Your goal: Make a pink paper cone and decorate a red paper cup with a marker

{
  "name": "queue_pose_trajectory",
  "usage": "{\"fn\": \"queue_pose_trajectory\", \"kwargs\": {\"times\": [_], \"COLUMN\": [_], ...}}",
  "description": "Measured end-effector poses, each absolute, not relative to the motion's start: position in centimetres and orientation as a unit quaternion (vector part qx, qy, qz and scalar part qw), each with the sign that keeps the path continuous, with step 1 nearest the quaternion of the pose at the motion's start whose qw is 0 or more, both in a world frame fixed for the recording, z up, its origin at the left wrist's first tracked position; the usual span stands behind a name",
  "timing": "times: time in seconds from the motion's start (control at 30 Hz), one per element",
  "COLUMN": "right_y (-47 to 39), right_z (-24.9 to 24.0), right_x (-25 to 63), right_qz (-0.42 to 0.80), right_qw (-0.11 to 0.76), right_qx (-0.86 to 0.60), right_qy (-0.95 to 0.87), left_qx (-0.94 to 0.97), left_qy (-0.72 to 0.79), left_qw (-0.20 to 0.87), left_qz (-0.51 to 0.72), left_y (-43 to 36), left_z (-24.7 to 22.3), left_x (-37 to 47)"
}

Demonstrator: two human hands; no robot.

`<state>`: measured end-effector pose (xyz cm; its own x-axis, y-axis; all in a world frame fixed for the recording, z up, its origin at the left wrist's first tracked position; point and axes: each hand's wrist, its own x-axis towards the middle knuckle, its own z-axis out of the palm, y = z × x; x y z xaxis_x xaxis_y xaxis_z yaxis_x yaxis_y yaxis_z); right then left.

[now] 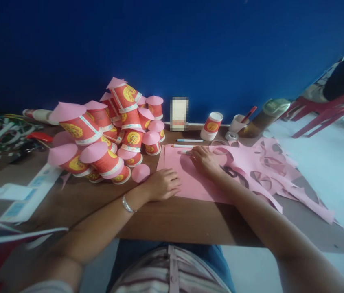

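Note:
A sheet of pink paper (202, 187) lies flat on the table in front of me. On its left edge rests my left hand (164, 185), palm down, fingers laid on the paper and nothing held. Farther up the sheet, my right hand (206, 160) is closed, with a small pale object (186, 152) at its fingertips; its kind is unclear. Just beyond are an orange-and-white pen (185, 146) and a blue-capped pen (189, 140). By my right wrist, the dark handles of scissors (231, 171) show partly. Beside my left hand sits a small pink paper cone (140, 173).
Red paper-cup lanterns (132, 138) with pink cone tops are stacked at left. A white power strip (31, 193) lies nearer. Cut pink scraps (272, 162) cover the right side. Behind stand a red-and-white cup (213, 124), a pen cup (237, 123) and a bottle (265, 116).

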<state>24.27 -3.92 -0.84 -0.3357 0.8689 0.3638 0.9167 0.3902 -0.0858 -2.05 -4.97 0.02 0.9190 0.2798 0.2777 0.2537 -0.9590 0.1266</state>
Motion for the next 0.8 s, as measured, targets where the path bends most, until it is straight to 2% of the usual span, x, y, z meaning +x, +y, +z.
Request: {"fn": "queue_pose_trajectory", "kwargs": {"times": [0.13, 0.27, 0.33, 0.43, 0.57, 0.8], "right_y": [-3.8, -1.2, 1.0, 4.1, 6.2, 5.7], "right_z": [-0.1, 1.9, 3.1, 5.0, 7.5, 9.6], "right_x": [25.1, 27.8, 29.5, 31.4, 32.2, 31.4], "right_qz": [-0.088, -0.164, -0.172, -0.132, -0.007, -0.022], "right_qw": [0.242, 0.350, 0.368, 0.356, 0.294, 0.326], "right_qx": [-0.548, -0.626, -0.664, -0.700, -0.752, -0.732], "right_qy": [-0.796, -0.678, -0.628, -0.604, -0.590, -0.597], "left_qx": [0.971, 0.967, 0.966, 0.965, 0.965, 0.963], "left_qy": [0.140, 0.149, 0.154, 0.155, 0.153, 0.152], "left_qw": [0.086, 0.118, 0.123, 0.133, 0.141, 0.158], "left_qz": [0.175, 0.173, 0.166, 0.165, 0.162, 0.157], "left_y": [-4.8, -4.7, -4.6, -4.6, -4.5, -4.3], "left_z": [0.0, 0.0, 0.1, 0.2, 0.2, 0.1], "left_x": [-2.1, -2.1, -2.0, -2.0, -2.1, -2.2]}}
